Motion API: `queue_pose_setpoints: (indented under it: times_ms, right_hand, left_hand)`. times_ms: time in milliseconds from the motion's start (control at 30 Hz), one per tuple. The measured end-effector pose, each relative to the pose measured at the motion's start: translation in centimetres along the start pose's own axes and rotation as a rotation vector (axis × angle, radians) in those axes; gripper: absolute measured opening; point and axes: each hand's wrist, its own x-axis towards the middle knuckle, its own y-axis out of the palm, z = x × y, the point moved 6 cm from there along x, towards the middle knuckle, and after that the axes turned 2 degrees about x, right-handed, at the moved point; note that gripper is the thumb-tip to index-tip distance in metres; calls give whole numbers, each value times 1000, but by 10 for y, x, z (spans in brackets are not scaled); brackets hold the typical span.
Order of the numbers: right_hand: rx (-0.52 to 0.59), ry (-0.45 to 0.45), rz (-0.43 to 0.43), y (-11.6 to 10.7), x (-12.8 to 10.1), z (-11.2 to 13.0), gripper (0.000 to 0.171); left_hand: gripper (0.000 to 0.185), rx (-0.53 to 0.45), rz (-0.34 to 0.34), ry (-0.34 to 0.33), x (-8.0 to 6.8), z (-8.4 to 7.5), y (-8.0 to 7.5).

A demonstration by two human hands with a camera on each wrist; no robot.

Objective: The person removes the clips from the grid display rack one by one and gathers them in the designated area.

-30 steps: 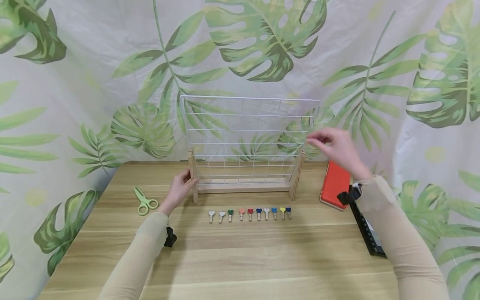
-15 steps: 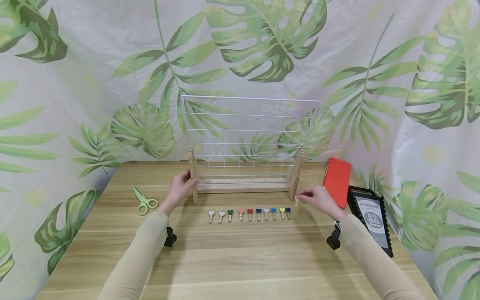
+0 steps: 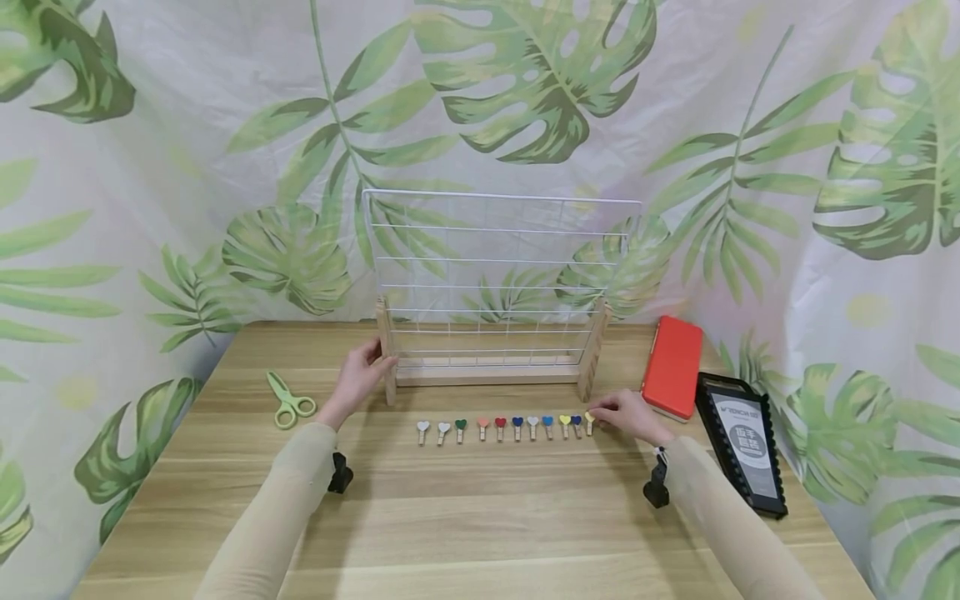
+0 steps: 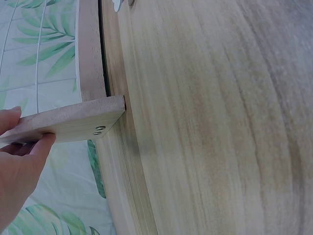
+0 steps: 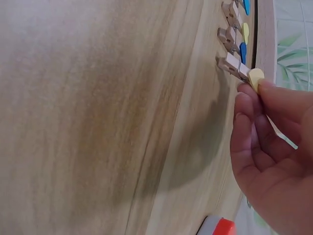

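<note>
My left hand point(image 3: 356, 383) grips the left upright point(image 4: 73, 117) of a wooden stand that holds a white wire grid; the left wrist view shows fingers on both sides of the board. At the right end of a row of small wooden clothespins with coloured hearts, my right hand point(image 3: 630, 414) pinches the pale yellow heart of one clothespin point(image 5: 238, 67) between thumb and fingertips. Its wooden end points toward the front of the table. Beside it lie a dark blue heart clothespin point(image 3: 577, 426) and a yellow heart clothespin point(image 3: 565, 426).
Green scissors point(image 3: 287, 402) lie on the table to the left. A red case point(image 3: 673, 367) and a black tray with a printed label point(image 3: 746, 437) lie to the right. The stand's wooden base bar point(image 3: 487, 377) runs behind the row. A leaf-patterned cloth point(image 3: 187, 167) hangs behind.
My right hand has come down from beside the grid's right edge to the table, bringing the pale yellow heart clothespin to the row's right end. The left hand has stayed on the upright.
</note>
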Motion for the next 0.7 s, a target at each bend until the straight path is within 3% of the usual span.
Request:
queue_pose_setpoints:
  times_ms: [267, 700]
  right_hand:
    - [-11, 8, 27, 4, 0, -5, 21]
    - [-88, -7, -36, -2, 0, -4, 20]
  left_hand:
    - [50, 4, -5, 10, -1, 0, 2]
    - [48, 10, -14, 17, 2, 2, 0]
